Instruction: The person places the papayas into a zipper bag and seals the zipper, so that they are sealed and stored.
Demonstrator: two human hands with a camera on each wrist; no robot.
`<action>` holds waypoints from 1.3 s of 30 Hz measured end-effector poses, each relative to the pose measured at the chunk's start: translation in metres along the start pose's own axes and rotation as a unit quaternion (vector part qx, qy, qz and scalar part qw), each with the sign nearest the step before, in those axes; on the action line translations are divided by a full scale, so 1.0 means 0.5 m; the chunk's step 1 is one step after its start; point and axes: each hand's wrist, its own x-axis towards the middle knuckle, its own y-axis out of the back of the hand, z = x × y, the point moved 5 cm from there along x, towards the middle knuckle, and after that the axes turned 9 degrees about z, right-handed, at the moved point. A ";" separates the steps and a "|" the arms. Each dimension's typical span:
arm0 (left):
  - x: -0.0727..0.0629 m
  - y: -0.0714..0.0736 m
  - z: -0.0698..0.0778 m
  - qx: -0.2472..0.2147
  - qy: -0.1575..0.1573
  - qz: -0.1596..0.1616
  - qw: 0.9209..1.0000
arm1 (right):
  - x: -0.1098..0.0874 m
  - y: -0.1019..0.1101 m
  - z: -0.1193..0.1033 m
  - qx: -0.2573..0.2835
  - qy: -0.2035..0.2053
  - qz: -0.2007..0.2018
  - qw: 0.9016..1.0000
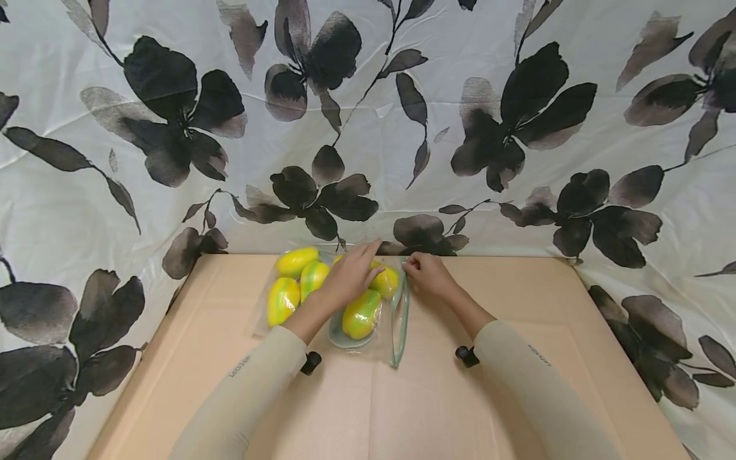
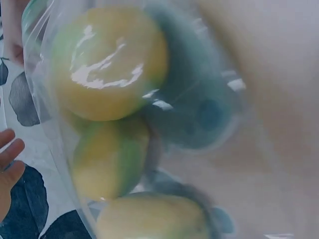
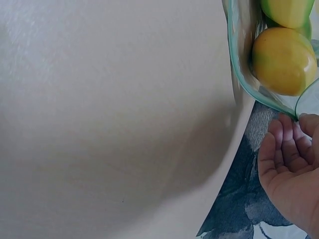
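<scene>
A clear plastic zip bag (image 1: 379, 348) with a green-edged mouth lies flat near the table's far edge. Inside it are several yellow-green mangoes (image 1: 361, 314), some partly covered by the left arm and hand. A pale bluish dish (image 1: 343, 338) shows under the mangoes. My left hand (image 1: 351, 275) is over the bag with its fingers extended; in the left wrist view only its fingers (image 2: 9, 159) show, at the left edge. At the far corner of the green mouth (image 3: 240, 83), my right hand (image 3: 291, 174) pinches the edge between thumb and finger. The mouth gapes toward the right.
The light tan table (image 1: 437, 396) has its far edge just beyond the bag. Behind it hangs a white cloth (image 1: 402, 160) with dark flowers, which also spreads past the table's sides. Black wrist straps (image 1: 467, 356) sit on both sleeves.
</scene>
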 end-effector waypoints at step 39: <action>0.154 -0.117 -0.032 -0.116 0.059 -0.082 0.988 | 0.025 0.014 -0.021 -0.002 0.020 0.018 1.000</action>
